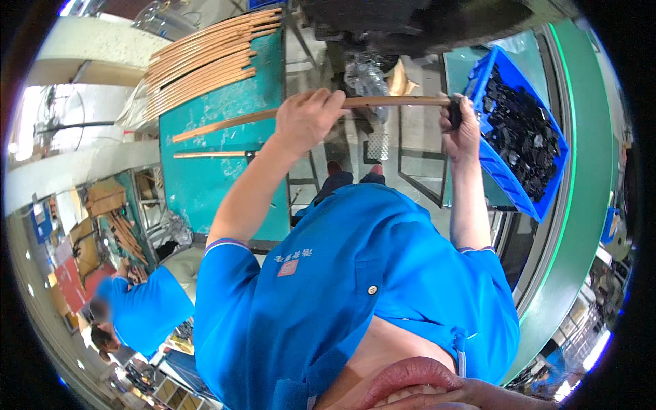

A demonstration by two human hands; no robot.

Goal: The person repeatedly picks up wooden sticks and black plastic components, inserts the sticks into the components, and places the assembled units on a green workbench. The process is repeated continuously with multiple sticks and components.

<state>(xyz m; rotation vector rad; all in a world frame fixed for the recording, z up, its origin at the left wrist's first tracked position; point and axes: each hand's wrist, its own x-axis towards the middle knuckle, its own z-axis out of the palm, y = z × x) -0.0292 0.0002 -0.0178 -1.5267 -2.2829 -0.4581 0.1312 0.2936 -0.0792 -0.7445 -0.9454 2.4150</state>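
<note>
A long, light-brown wooden strip (396, 101) lies across in front of me. My left hand (307, 117) is closed round it near its middle, and its far-left end reaches over the green table (225, 188). At the strip's right end, my right hand (462, 133) pinches a small black block-like piece (454, 115) against the tip. Whether the piece is fitted onto the strip I cannot tell. Below my left forearm's side, a shorter-looking strip (208, 154) rests on the table, with a black piece (250, 156) at its right end.
Many wooden strips (205, 61) lie in rows at the table's far end. Right of my right hand stands a tilted blue bin (504, 179) full of black pieces (523, 130). A green-edged conveyor-like surface (581, 178) runs along the right. A co-worker (150, 307) is at lower left.
</note>
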